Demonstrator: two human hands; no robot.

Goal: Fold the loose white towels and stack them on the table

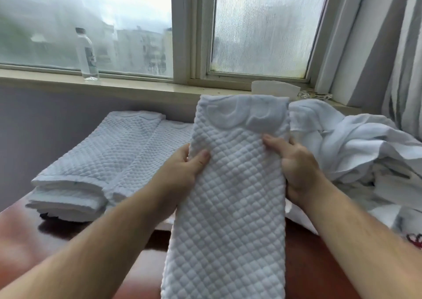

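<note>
A long, narrow-folded white quilted towel [230,198] is held up in front of me over the table, its lower end hanging toward the bottom of the view. My left hand [182,170] grips its left edge, thumb on the front. My right hand [294,161] grips its right edge, thumb pressed on the front face. A stack of folded white towels [96,161] lies on the dark wooden table [29,234] to the left. A heap of loose white towels [356,147] lies at the right.
A clear plastic bottle [86,55] stands on the window sill [127,86] behind the table. A white flat object [275,87] and a glass item [315,95] sit on the sill at right. Curtains [397,47] hang at the far right.
</note>
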